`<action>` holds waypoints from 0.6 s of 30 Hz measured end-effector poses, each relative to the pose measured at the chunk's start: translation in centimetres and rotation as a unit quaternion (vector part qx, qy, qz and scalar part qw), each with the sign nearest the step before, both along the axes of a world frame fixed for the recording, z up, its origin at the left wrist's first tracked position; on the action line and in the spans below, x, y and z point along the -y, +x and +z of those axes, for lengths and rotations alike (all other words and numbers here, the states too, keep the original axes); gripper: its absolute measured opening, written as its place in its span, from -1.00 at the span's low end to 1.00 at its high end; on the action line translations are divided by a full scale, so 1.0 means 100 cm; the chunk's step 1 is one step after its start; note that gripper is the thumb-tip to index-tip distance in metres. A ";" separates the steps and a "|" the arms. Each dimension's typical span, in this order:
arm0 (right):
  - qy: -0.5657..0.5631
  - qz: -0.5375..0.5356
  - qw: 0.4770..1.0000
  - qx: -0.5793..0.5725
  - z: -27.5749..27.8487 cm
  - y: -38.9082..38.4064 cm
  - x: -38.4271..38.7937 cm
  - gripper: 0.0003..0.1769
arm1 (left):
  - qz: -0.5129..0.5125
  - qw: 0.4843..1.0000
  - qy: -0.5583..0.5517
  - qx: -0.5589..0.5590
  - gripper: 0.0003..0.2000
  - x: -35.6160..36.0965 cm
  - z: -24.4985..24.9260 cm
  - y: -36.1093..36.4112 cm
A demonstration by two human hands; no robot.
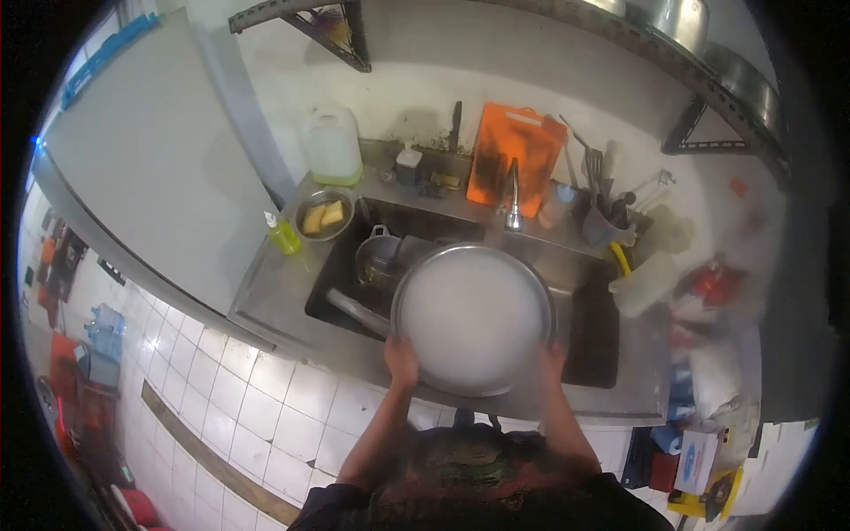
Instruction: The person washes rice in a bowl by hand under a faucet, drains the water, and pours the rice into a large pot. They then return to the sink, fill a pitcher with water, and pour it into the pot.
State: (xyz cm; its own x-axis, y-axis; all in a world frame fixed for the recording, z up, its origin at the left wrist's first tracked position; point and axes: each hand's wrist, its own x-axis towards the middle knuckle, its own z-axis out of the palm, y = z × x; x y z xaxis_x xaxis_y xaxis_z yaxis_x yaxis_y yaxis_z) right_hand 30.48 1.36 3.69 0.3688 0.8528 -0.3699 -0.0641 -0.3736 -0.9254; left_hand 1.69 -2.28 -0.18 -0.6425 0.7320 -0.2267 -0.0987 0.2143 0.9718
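Note:
A large round metal basin (pixel 472 390) is held level over the front of the sink, close to my body. Its inside looks evenly whitish and cloudy. My left hand (pixel 401 361) grips the basin's left side near the front, and my right hand (pixel 551 359) grips the right side opposite. Under and behind the basin lies the double sink (pixel 595 341). In its left bowl, a pot (pixel 379 250) and other dishes sit partly hidden by the basin. The faucet (pixel 513 211) stands just behind the basin's far rim.
Along the counter's back are a large jug (pixel 333 146), a metal bowl (pixel 324 234) with yellow sponges, a green bottle (pixel 282 233), an orange cutting board (pixel 513 150) and a utensil holder (pixel 606 226). A metal shelf (pixel 611 37) with pots hangs above.

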 end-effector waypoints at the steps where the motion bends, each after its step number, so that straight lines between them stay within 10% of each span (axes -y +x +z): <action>1: -0.004 -0.014 1.000 -0.006 0.009 -0.004 0.000 -0.60 | 0.000 1.000 0.007 0.027 -0.70 0.002 0.004 0.000; 18: 0.051 0.034 0.998 -0.010 0.020 -0.001 -0.026 -0.70 | -0.048 0.989 0.044 0.132 -0.61 0.010 -0.013 -0.009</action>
State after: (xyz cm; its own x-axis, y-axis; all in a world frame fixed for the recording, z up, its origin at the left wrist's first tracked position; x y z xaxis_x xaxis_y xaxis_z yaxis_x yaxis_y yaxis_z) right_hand 30.41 3.93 5.73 0.3023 0.9094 -0.2856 -0.0599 -0.2809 -0.9579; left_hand 0.79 -3.31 -1.46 -0.4953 0.8116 -0.3098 -0.3344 0.1510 0.9302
